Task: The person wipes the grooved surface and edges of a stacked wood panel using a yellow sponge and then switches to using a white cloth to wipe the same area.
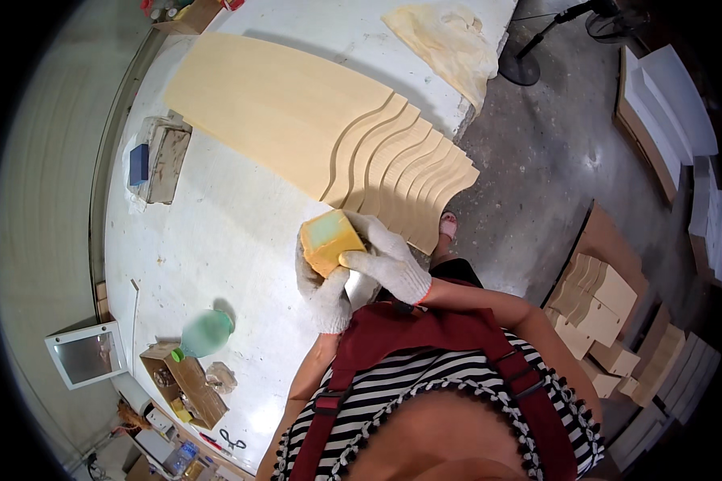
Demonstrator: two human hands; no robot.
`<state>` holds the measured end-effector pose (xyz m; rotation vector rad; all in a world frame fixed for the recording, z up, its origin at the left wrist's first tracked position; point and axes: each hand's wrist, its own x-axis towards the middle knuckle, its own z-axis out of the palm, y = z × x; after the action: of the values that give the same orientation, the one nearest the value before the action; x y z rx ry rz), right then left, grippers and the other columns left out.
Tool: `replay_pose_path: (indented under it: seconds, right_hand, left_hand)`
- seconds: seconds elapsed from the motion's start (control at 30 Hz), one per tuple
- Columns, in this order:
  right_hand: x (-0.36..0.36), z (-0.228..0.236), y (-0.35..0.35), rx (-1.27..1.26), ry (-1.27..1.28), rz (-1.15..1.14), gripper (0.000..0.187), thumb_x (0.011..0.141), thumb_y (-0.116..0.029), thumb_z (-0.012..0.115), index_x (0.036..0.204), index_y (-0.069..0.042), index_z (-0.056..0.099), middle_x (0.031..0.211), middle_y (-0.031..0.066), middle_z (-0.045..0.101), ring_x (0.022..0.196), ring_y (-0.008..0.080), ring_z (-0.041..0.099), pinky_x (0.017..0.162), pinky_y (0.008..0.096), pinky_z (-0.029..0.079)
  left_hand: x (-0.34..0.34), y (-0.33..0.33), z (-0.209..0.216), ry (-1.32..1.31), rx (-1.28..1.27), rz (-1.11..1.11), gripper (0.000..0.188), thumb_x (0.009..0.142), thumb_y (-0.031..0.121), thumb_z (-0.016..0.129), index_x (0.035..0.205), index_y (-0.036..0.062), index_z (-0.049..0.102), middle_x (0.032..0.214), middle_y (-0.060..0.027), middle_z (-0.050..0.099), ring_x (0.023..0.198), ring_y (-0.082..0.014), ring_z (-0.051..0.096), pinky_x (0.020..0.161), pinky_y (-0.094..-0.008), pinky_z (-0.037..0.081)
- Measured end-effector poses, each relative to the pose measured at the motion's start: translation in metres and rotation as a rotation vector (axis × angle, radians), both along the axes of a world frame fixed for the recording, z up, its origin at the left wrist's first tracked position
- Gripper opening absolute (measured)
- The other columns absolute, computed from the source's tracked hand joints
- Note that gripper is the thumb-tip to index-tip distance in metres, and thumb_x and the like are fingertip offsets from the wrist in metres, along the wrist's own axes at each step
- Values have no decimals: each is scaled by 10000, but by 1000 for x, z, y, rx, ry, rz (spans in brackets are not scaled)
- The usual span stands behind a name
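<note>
Both my hands wear white knitted work gloves. Between them, in front of my chest, is a chunky yellow block point(332, 244) with a pale green patch on its upper face; it looks like a sponge wrapped in yellow sheet. My left hand point(322, 301) closes around its left and lower side. My right hand point(395, 260) grips it from the right, thumb pressed on the near face. Just beyond lies a fanned stack of pale wooden panels point(273, 96) with wavy ends, overlapping like steps on the white table point(225, 232).
Left of the panels, a dark blue block point(139, 164) rests against a stained, plastic-wrapped block point(168, 164). A green bottle point(206, 333) lies near a cardboard box point(184, 386) and scissors point(233, 438). Cloth point(449, 40) covers the far corner. More wooden pieces point(598, 301) are stacked on the right.
</note>
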<state>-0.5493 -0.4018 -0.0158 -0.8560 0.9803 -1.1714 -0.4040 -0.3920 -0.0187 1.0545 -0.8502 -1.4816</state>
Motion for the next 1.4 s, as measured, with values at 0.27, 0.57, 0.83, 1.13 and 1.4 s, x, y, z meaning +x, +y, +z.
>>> replay_pose_path:
  seconds: [0.27,0.57,0.83,1.13,1.4]
  right_hand:
    - [-166,-9,-98,-583,1207,-425,469,810,-196,774,1238,-34,670,1282,181,634,1185,378,582,1034,447,453]
    - [-308,-146,-275,-287,1877,-498,797,806,-518,733,1483,-185,477,1387,112,588,1186,352,569,996,516,445]
    - [-283,-50,-201,-461,1805,-592,278,773,-271,757,1006,-120,753,962,50,712,926,227,666,862,446,484]
    - [-124,51,-146,-1063,1568,-167,441,726,-220,813,1127,-83,690,1275,148,621,1272,366,537,1070,482,402]
    - [-51,4,-145,-650,1582,-262,649,793,-348,788,1361,-93,604,1445,156,552,1391,320,456,1169,454,306]
  left_hand:
    - [125,-47,-19,-435,58,122,691,860,58,645,1492,-70,395,1354,-172,570,1199,-253,591,1030,-364,492]
    - [247,-87,-111,-745,314,341,874,902,195,730,1573,-74,239,1526,-246,432,1347,-318,501,1082,-365,445]
    - [181,-108,-49,-1113,-117,459,877,912,236,743,1583,-38,248,1651,-207,252,1519,-318,252,1238,-401,207]
    - [33,-208,-8,-168,53,265,988,842,301,826,1521,-106,235,1463,-222,454,1250,-271,539,1062,-416,446]
    - [0,-200,-11,-91,118,333,1109,757,126,851,1523,-112,85,1369,-265,485,1177,-307,581,929,-400,552]
